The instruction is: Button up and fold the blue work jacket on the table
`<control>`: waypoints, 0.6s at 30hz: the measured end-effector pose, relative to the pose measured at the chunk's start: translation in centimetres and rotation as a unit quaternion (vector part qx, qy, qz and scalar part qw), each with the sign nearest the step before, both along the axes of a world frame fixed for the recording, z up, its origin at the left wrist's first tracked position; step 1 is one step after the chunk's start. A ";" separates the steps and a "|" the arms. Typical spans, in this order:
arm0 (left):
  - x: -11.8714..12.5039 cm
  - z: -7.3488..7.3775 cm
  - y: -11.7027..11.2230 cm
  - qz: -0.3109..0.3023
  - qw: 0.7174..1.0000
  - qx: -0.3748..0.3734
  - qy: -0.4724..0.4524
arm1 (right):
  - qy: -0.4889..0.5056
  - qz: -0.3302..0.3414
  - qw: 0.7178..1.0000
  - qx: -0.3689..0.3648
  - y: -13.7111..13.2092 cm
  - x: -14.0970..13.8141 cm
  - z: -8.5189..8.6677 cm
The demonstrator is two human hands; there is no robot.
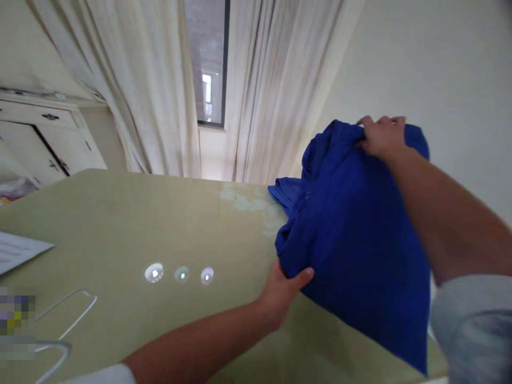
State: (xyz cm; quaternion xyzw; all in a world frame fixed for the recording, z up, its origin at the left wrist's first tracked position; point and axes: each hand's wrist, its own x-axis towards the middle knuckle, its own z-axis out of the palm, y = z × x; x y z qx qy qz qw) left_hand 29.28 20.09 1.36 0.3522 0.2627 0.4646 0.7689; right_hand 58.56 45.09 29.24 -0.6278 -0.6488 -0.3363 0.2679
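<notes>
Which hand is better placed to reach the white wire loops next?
Probably the left hand: it is closer to the thin white wire loops, while the right hand is farther across. Both grip the blue cloth garment, so the left must first let go.

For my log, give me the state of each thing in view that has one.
Blue cloth, bunched, held in both hands.
Left hand, closed on cloth edge.
Right hand, closed on cloth's upper part.
Curtains, parted at window.
Cabinet drawer, shut.
Paper, lying on tabletop.
</notes>
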 end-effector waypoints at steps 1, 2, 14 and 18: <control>2.7 -1.0 -0.1 0.001 1.000 0.018 -0.010 | -0.018 0.005 0.999 -0.026 1.6 -1.9 -1.7; 4.8 -2.1 -0.4 -0.015 1.000 0.022 0.012 | -0.012 0.005 0.999 -0.041 2.8 -3.6 -4.1; 5.2 -7.1 0.6 0.023 0.970 0.006 0.243 | 0.072 -0.083 0.924 -0.367 -8.5 -4.7 -26.8; 6.6 -4.8 4.9 0.043 0.974 -0.086 0.203 | -0.042 -0.056 0.908 -0.413 -17.1 -7.9 -28.8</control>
